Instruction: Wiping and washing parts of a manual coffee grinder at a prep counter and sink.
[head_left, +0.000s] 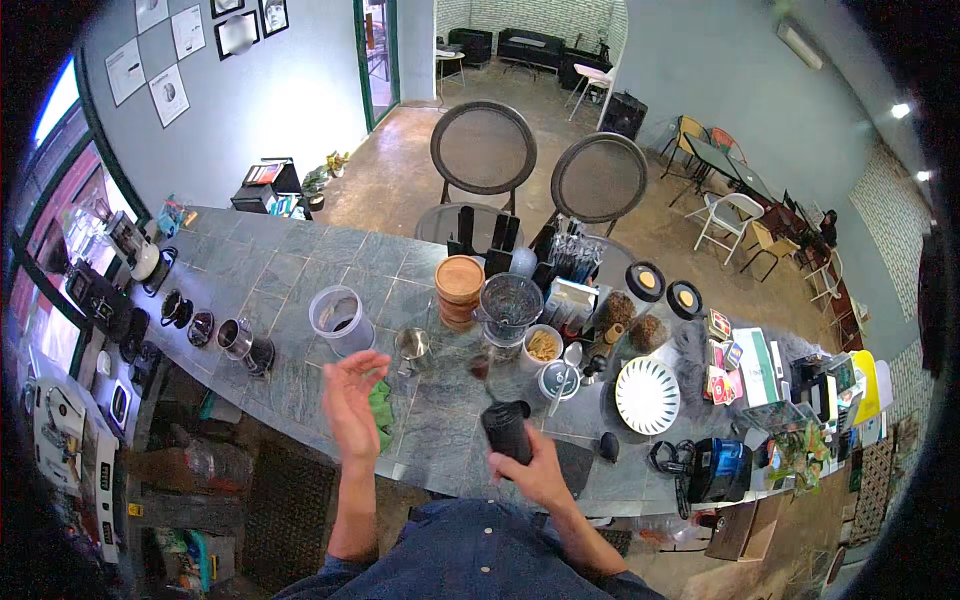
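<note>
My right hand (534, 469) grips a black cylindrical container (508, 431), tilted over the tiled counter; what it contains cannot be made out. My left hand (352, 405) is raised with its fingers apart and holds nothing. Just beyond it stands a translucent plastic tub (341, 322) with a little dark matter inside. A green cloth (381, 415) lies on the counter beside my left hand. Between the tub and a stack of round wooden coasters (460, 283) sits a small metal jug (413, 347). A clear glass dripper (511, 301) stands right of the coasters.
A striped white plate (647, 395), a white cup of small tan pieces (542, 345) and a spoon-topped lidded tub (559, 380) are on the right. Metal and glass vessels (234, 337) stand left. Farther right are cards (720, 360) and a black device (718, 469). Round-backed chairs (484, 148) stand beyond the counter (442, 450).
</note>
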